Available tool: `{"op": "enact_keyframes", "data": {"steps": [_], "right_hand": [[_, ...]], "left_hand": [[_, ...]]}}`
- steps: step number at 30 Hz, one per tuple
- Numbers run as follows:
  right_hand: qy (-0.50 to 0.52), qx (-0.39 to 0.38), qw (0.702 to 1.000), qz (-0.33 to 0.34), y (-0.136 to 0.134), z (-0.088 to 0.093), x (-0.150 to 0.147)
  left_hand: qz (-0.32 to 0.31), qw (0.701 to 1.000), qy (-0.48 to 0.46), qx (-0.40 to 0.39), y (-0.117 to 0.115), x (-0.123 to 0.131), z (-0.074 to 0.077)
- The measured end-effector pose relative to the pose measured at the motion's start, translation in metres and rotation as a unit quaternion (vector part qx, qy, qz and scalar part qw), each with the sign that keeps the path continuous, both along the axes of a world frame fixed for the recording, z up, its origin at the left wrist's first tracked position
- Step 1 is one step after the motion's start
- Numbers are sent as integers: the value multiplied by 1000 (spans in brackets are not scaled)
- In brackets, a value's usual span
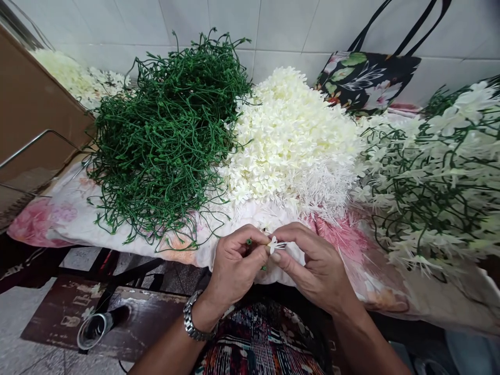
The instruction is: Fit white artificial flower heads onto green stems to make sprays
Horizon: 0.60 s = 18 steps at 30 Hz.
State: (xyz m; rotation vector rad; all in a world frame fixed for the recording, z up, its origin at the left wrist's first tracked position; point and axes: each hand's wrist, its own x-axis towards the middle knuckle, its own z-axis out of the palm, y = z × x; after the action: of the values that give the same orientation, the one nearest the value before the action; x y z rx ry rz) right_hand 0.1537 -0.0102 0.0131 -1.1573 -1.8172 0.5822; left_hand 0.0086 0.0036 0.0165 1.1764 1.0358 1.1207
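Observation:
My left hand (234, 265), a metal watch on its wrist, is closed around a thin green plastic stem (249, 241) whose tip pokes out above the fingers. My right hand (312, 263) pinches a small white artificial flower (273, 244) between thumb and forefinger, right against the stem's tip. Both hands meet just in front of the table's near edge. Behind them lie a big tangle of green stems (167, 135) and a heap of loose white flowers (289, 140).
A floral cloth (58, 219) covers the table. Finished flower sprays (437, 177) pile up at the right. A dark floral bag (367, 78) leans on the tiled wall. A brown board (35, 104) and more white flowers (78, 78) sit at the left; a glass (91, 330) stands below.

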Motion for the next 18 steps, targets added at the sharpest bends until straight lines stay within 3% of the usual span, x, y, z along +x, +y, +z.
{"op": "enact_keyframes", "data": {"steps": [5, 13, 18], "right_hand": [[4, 21, 1000, -18, -1, -1, -2], [55, -29, 998, -19, -3, -3, 5], [56, -13, 998, -7, -3, 4, 6]], "left_hand": [[-14, 997, 69, -4, -2, -2, 2], [-106, 978, 144, 109, -5, -12, -1], [-111, 963, 200, 144, -9, -12, -7]]}}
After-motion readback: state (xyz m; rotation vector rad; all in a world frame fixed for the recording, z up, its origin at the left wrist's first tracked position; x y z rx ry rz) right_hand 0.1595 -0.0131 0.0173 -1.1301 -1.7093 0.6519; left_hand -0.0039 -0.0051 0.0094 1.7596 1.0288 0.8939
